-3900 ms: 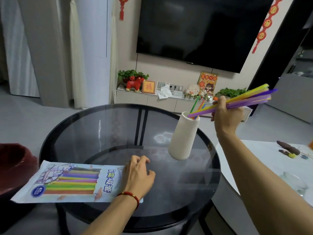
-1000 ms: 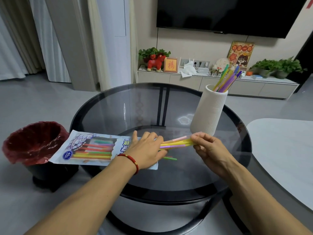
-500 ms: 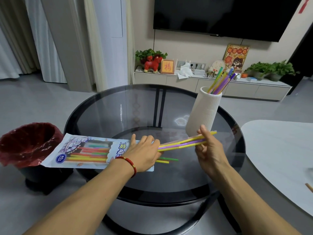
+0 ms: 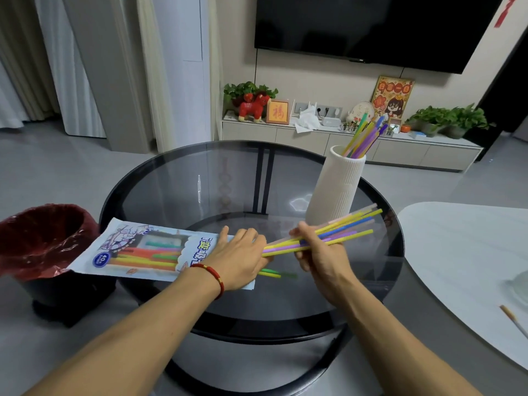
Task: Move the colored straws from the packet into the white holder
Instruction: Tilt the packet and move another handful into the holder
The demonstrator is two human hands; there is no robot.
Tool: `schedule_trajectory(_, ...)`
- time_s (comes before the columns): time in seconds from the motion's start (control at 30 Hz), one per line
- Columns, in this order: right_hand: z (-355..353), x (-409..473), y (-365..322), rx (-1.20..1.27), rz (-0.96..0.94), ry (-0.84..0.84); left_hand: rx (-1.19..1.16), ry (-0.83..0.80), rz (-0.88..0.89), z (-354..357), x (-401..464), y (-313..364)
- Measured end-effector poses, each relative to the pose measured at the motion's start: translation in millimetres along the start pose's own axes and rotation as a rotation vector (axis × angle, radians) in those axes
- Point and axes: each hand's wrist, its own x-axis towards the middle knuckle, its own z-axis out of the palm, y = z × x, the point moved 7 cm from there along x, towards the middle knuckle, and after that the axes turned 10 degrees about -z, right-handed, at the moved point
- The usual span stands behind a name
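The straw packet lies flat on the left of the round glass table, with coloured straws showing inside it. My left hand presses flat on the packet's open right end. My right hand grips a bundle of yellow, purple, blue and pink straws, mostly drawn out of the packet and angled up to the right. The white ribbed holder stands upright just behind that hand, with several straws sticking out of its top. Two loose straws, green and yellow, poke out by my left hand.
A bin with a red liner stands on the floor left of the table. A white table sits at the right. Behind are a low TV cabinet with ornaments and plants, and a wall-mounted TV.
My right hand put an earlier bundle into the holder, came back to the packet, and has pulled a new bundle out rightward. My left hand stays on the packet.
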Motion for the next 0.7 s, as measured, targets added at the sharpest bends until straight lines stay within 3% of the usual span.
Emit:
schedule_trajectory(0.23,-54.2,7.8,-49.8,-0.196,-0.177,0.113,0.027,-0.006,-0.033,5.9,1.2,-16.4)
schedule_trajectory(0.43,-92.8,12.4,-145.0,-0.394,-0.370,0.130,0.052,-0.009,-0.027,9.8,1.1,-17.5)
schedule_trajectory(0.57,-82.8,20.0,-219.8,-0.550,-0.547,0.069,0.042,-0.008,-0.021,12.7,0.4,-15.2)
schedule_trajectory(0.7,-43.4,47.1,-203.6,-0.890,-0.507,-0.006,0.037,-0.023,0.016,13.2,-2.2,-7.0)
